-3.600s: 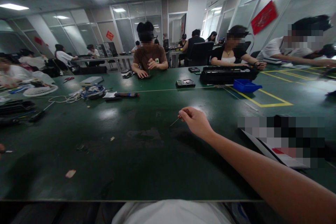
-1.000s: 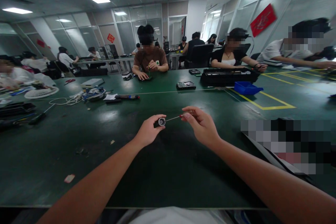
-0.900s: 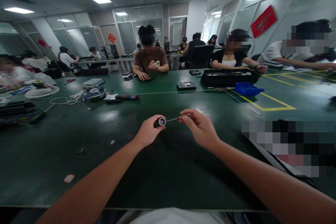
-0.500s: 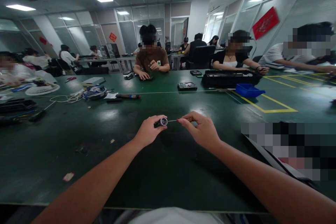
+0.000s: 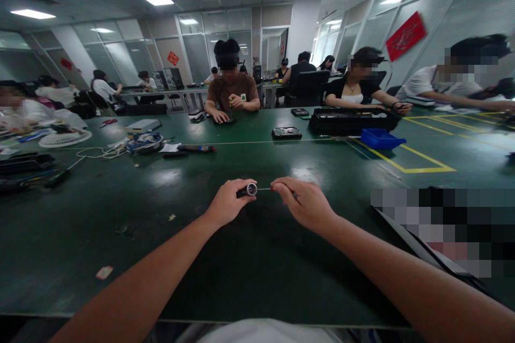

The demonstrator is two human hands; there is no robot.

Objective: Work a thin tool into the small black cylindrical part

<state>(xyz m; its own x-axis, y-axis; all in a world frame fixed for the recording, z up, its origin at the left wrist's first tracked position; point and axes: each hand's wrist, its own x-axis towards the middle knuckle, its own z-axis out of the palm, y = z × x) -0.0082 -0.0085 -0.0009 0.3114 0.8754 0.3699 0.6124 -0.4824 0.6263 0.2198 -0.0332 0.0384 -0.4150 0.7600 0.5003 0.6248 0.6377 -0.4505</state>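
Observation:
My left hand [image 5: 228, 202] is closed around a small black cylinder [image 5: 251, 189], held above the table. Its round, silver-rimmed end faces me, and the interior is too small to make out. In my right hand [image 5: 308, 201], closed fingers grip a screwdriver [image 5: 263, 189] by the handle. The handle is mostly hidden by the fingers, with a bit of red showing at the front. The thin metal shaft lies almost level and points left, its tip at the right side of the cylinder's rim. I cannot tell whether the tip is inside it.
Across the green table [image 5: 193, 284], a hard drive [image 5: 287, 133], a long black casing [image 5: 354, 119] and a blue bin [image 5: 382, 139] stand near co-workers. A bundle of cables [image 5: 145, 142] and a dark pen-shaped tool [image 5: 196, 148] lie left. Blurred-out items [image 5: 434, 225] sit right.
Since the oldest frame, my left hand has come in holding the black cylinder. The screwdriver has swung from slanting down to nearly level, and my right hand has lowered slightly during the last second.

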